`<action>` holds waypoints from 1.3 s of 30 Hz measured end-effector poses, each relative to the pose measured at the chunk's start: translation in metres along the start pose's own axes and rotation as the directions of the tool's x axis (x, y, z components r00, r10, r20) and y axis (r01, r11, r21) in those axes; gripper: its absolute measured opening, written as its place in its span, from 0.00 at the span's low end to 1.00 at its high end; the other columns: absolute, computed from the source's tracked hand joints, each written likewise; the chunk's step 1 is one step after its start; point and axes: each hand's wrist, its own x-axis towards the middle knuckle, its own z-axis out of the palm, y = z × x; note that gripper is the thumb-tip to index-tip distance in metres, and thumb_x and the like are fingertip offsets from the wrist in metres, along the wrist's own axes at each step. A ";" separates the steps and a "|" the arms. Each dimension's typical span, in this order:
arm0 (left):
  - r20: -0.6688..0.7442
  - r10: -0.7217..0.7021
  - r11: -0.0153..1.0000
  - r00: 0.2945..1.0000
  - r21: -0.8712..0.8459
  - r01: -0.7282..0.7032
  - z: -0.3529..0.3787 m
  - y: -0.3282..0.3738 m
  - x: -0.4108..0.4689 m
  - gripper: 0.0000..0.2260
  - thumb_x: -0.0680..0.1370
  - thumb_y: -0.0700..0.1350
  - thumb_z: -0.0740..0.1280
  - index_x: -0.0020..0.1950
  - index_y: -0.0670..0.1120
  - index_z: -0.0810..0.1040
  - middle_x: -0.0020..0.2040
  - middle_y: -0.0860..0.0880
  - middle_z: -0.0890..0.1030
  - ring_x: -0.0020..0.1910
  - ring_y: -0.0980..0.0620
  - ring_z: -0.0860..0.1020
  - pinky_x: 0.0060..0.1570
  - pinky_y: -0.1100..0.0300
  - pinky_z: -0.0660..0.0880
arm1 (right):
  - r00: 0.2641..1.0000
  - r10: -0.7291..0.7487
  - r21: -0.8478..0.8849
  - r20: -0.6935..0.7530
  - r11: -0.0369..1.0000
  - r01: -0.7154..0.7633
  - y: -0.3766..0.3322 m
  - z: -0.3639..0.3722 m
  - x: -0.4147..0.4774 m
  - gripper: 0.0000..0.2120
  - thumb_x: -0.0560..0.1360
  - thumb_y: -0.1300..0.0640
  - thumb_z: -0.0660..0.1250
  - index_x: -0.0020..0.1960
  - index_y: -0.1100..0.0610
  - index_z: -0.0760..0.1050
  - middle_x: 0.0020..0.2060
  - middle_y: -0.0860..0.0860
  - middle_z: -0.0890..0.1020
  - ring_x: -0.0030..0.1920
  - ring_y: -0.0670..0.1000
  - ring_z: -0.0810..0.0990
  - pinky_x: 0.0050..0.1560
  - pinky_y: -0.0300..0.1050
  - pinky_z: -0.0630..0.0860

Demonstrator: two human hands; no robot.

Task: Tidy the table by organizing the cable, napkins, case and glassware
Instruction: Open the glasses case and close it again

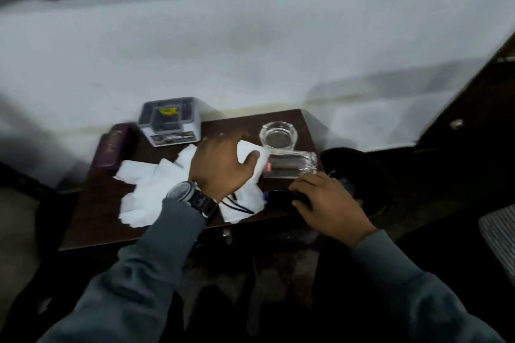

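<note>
A white napkin (250, 153) is pinched in the left hand (220, 164), with the thumb curled over its near edge and the fingers tucked behind it. It's a firm hold. More napkins (147, 192) are spread beneath that hand and out to its left, on the dark wooden table (92, 220). A thin black cable (239, 208) is seen trailing across the white paper just beside the wrist, where a dark watch (184, 192) is worn.

At the far corner of the pinched napkin lies a rectangular glass piece (292, 165), which appears to be touched by the paper. Just past the fingertips, a round glass ashtray (278, 137) is set upright.

Over to the right, the right hand (330, 207) is laid with bent fingers over a dark object (278, 197) at the table's near edge. Whether that object is gripped or merely covered cannot be told.

Well out to the left of the left hand, a purple case (111, 149) is laid along the table's edge. A small grey box (170, 122) is placed just beside it, beyond the knuckles. The whole view is softened by blur.
</note>
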 end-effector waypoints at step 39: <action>-0.109 -0.607 0.795 0.787 -0.074 0.603 -0.039 -0.292 0.051 0.33 0.70 0.55 0.71 0.73 0.49 0.67 0.60 0.43 0.82 0.58 0.37 0.80 0.54 0.49 0.77 | 0.998 0.035 -0.194 0.057 0.981 -0.023 -0.018 0.009 0.030 0.30 0.51 0.69 0.84 0.52 0.57 0.86 0.45 0.56 0.87 0.42 0.63 0.87 0.38 0.59 0.84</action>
